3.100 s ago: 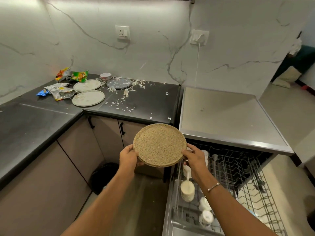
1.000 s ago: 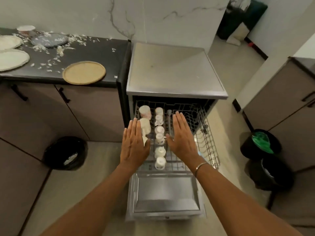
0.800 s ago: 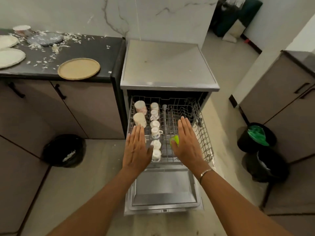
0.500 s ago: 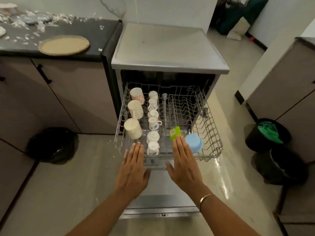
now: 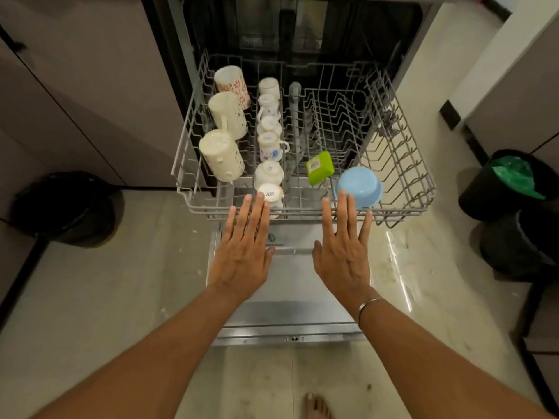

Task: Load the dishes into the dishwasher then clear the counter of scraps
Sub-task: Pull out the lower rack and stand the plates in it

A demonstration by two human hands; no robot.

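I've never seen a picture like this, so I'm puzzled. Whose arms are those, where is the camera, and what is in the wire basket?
The camera sits on a person's head and looks down, so you see that person's own arms. The left hand and right hand are flat and open, holding nothing, just at the front of the rack. That wire rack is pulled out of an open dishwasher, above its lowered door. In it are three big mugs on the left and a row of small cups beside them, bottoms up, plus a green box and an upturned blue bowl. Black bins stand on the floor.
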